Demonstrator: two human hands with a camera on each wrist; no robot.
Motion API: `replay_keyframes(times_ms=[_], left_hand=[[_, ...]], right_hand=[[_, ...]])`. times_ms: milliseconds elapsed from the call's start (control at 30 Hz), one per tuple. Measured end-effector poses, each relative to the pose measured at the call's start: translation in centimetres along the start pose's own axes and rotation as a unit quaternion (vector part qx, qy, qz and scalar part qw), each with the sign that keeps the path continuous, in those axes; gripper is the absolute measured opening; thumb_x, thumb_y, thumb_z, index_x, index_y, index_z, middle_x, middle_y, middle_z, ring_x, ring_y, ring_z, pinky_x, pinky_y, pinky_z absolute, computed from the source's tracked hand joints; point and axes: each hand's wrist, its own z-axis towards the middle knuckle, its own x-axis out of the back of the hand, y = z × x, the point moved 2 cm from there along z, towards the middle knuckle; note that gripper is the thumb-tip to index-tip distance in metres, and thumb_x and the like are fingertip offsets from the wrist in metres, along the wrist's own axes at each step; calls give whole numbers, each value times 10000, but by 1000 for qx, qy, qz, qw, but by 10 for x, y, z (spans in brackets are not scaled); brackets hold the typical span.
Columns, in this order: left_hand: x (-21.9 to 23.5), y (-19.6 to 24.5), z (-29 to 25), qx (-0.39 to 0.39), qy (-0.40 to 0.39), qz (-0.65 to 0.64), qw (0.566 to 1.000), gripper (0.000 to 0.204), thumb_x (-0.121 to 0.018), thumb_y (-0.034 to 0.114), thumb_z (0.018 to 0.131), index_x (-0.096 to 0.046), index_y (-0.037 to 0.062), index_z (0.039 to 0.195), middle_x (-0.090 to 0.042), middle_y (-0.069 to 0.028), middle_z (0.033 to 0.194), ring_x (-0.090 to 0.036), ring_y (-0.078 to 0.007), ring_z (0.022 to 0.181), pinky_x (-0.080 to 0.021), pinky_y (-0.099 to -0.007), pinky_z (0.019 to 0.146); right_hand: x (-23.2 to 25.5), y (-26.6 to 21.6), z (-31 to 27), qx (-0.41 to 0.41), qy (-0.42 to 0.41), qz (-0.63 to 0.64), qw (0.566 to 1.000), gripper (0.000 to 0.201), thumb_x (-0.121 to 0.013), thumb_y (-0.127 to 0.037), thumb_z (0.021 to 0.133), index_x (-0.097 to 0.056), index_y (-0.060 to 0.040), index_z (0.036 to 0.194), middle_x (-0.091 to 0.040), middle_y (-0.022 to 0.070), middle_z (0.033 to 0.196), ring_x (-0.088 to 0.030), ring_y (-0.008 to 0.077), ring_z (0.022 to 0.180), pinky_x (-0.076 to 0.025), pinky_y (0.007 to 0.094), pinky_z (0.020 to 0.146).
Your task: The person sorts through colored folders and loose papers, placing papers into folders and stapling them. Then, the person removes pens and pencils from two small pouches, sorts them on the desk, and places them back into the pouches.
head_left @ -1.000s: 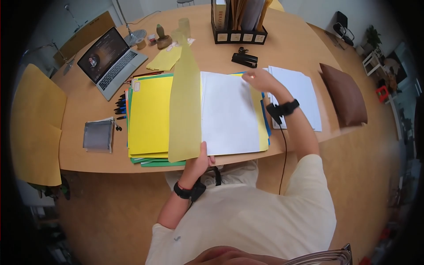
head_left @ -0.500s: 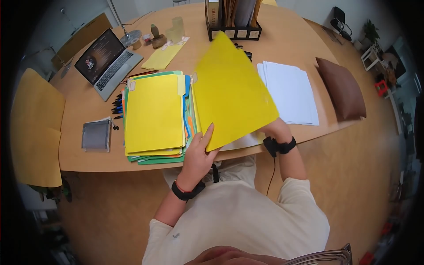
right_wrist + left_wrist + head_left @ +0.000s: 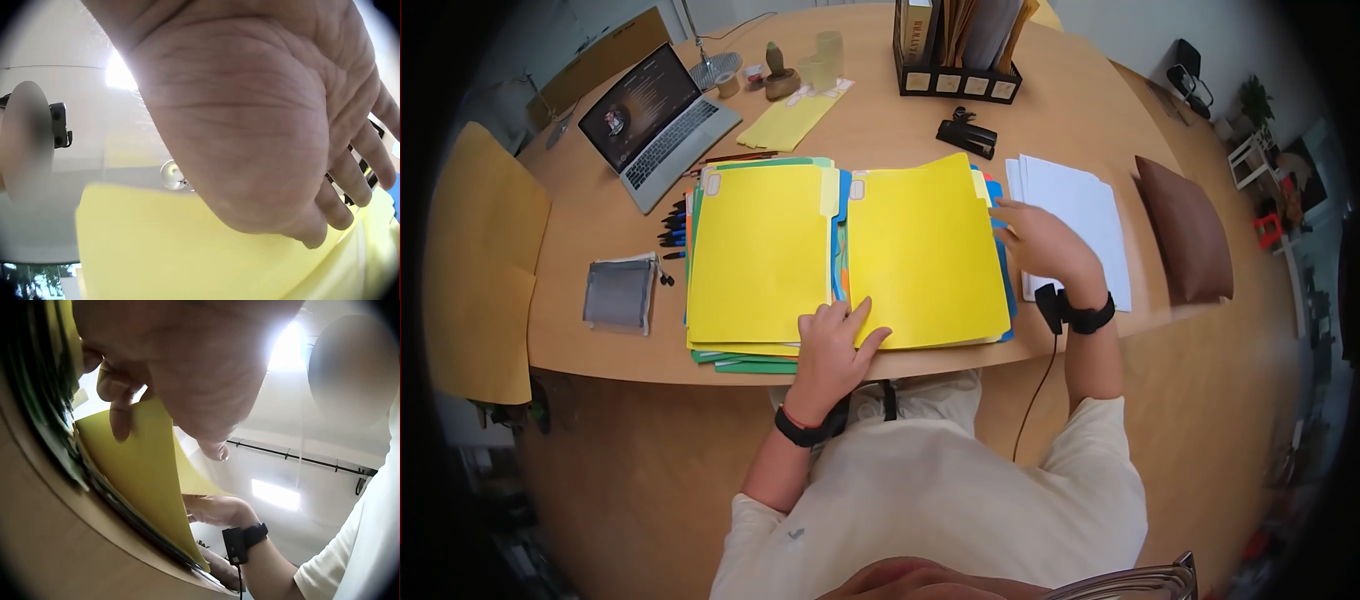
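Note:
A closed yellow file folder with a label on its upper left lies on the right-hand pile; its upper edge bows up a little. My left hand rests at that folder's lower left corner, fingers spread, across the gap to a second yellow folder on the left-hand stack. In the left wrist view the folder cover stands slanted beneath the fingers. At the folder's right edge is my right hand, fingers extended toward its tab. The right wrist view shows the open palm over the yellow cover.
White paper sheets lie right of the folders, before a brown pouch. A black stapler and a file organizer stand behind. On the left are a laptop, pens and a grey zip pouch.
The yellow folder's cover swung from left to right over the white sheets and came down flat. My right hand released it and moved right; my left hand settled at its lower left corner.

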Motion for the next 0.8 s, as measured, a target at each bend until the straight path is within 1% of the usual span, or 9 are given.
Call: replay_keyframes(times_ms=[67, 100, 200, 233, 333, 500, 600, 700, 800], left_hand=[[-10, -10, 0, -16, 17, 5, 1000, 428, -750, 285, 972, -731, 17, 1305, -619, -116, 989, -580, -284, 923, -380, -431, 830], [-13, -13, -1, -24, 25, 7, 999, 412, -734, 278, 985, -732, 22, 1308, -609, -106, 968, -577, -279, 899, -377, -435, 814], [-13, -13, -4, -19, 24, 10, 999, 399, -725, 257, 987, -733, 26, 1313, -604, -98, 952, -574, -265, 891, -374, -430, 814], [-12, -14, -4, -17, 22, 2, 1000, 400, -725, 257, 988, -733, 27, 1314, -600, -95, 945, -574, -263, 889, -374, -428, 813], [-9, -16, -4, -13, 17, -21, 1000, 402, -734, 243, 975, -732, 23, 1312, -584, -88, 928, -569, -260, 882, -371, -421, 815], [-8, -18, -2, -8, 15, -48, 999, 412, -756, 217, 947, -729, 13, 1303, -565, -88, 924, -561, -264, 874, -364, -412, 824], [-7, -21, -3, -8, 19, -64, 998, 415, -757, 218, 945, -727, 15, 1306, -570, -89, 929, -564, -268, 875, -363, -413, 825], [-4, -22, -2, -6, 15, -78, 997, 417, -757, 218, 944, -726, 19, 1309, -574, -89, 934, -569, -272, 877, -363, -414, 825], [-2, -23, -1, -3, 10, -85, 996, 415, -757, 218, 946, -727, 26, 1313, -575, -87, 928, -571, -273, 879, -363, -415, 820]], right_hand=[[17, -10, 20, 1, -7, -35, 999, 323, -637, -102, 1015, -701, 13, 1310, -704, 218, 1344, -665, 446, 1178, -543, 471, 1019], [20, -16, 29, 15, 31, -41, 999, 309, -640, -129, 1028, -704, 35, 1282, -730, 212, 1278, -671, 425, 1179, -542, 476, 1019], [28, -45, 71, 77, 16, -58, 995, 323, -638, -156, 1040, -700, 36, 1292, -733, 228, 1249, -670, 419, 1184, -542, 466, 1025], [19, -53, 88, 89, 2, -72, 993, 362, -651, -188, 1039, -691, 31, 1325, -718, 242, 1288, -665, 418, 1205, -536, 456, 1048], [-14, -58, 144, 172, -90, -82, 978, 406, -651, -227, 1047, -676, 30, 1359, -706, 250, 1320, -653, 423, 1240, -519, 464, 1080], [-51, -62, 252, 138, -124, -104, 977, 538, -650, -335, 1031, -635, 44, 1413, -676, 267, 1386, -626, 437, 1294, -498, 466, 1114], [-69, -72, 318, 77, -110, -98, 986, 545, -655, -376, 1012, -679, 55, 1344, -696, 283, 1337, -649, 447, 1257, -520, 471, 1073], [-85, -78, 375, 34, -82, -87, 992, 518, -644, -397, 1011, -732, 59, 1242, -732, 287, 1241, -680, 456, 1200, -542, 484, 1018], [-100, -83, 408, 14, -66, -58, 996, 465, -631, -352, 983, -760, 9, 1245, -727, 247, 1303, -683, 434, 1222, -544, 467, 1034]])
